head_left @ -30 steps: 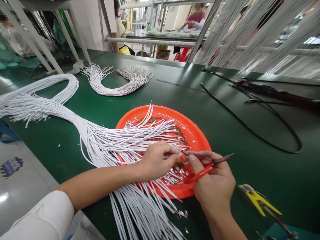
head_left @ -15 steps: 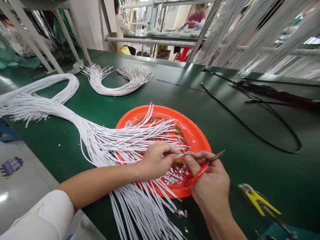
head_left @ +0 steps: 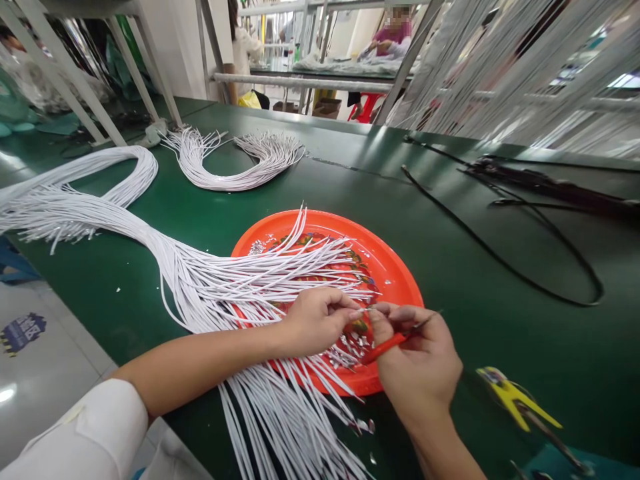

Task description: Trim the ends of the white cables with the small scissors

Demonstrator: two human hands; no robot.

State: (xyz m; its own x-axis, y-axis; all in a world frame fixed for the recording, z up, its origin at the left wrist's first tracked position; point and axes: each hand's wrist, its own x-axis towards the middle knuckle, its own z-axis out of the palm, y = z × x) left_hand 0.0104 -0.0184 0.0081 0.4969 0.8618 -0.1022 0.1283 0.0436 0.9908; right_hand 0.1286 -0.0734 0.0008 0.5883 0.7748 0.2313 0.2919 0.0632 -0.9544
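A yellow-handled tool point(head_left: 517, 400) lies at the lower right of the frame, near the right hand point(head_left: 425, 357); a black cable point(head_left: 505, 263) loops across the desk point(head_left: 350, 190) above it. The left forearm point(head_left: 210, 363) crosses the white cords point(head_left: 200, 273), hiding part of them. There is one orange-red tray point(head_left: 400, 273), one U-shaped bundle point(head_left: 230, 180) at upper left of centre and one pair of red-handled scissors point(head_left: 387, 348); the white cords are too many to count. Thin and smooth, they fan out from the left over the tray and down to the bottom edge, beside silvery scraps point(head_left: 350, 350). The left hand's point(head_left: 317, 323) fingers are pinched closed on a cord end over the tray; the right hand's fingers close at its tip, the scissors held within that hand.
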